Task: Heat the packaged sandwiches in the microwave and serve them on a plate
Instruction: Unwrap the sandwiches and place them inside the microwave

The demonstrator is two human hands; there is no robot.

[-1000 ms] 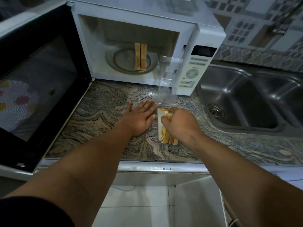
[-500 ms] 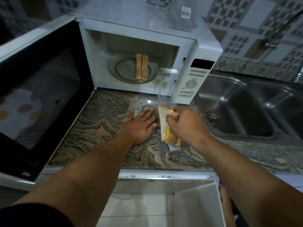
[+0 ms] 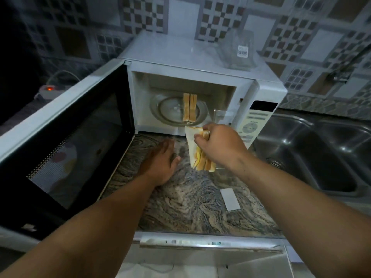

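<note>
A white microwave (image 3: 200, 57) stands on the counter with its door (image 3: 66, 141) swung wide open to the left. One sandwich (image 3: 189, 109) stands on edge on the glass turntable (image 3: 166, 111) inside. My right hand (image 3: 218, 147) is shut on a second sandwich (image 3: 198, 155), held above the counter just in front of the microwave opening. My left hand (image 3: 160, 163) lies flat, fingers apart, on the marbled counter (image 3: 190, 203). A clear empty sandwich package (image 3: 220, 119) stands by the control panel, behind my right hand.
A steel double sink (image 3: 313, 157) lies to the right. Another clear plastic package (image 3: 236, 51) with a barcode label sits on top of the microwave. A white label (image 3: 229, 199) lies on the counter. A power strip (image 3: 50, 91) with a lit switch is at far left.
My right hand has lifted the sandwich out of its package off the counter and toward the microwave opening. The white label is now uncovered. My left hand stays flat on the counter.
</note>
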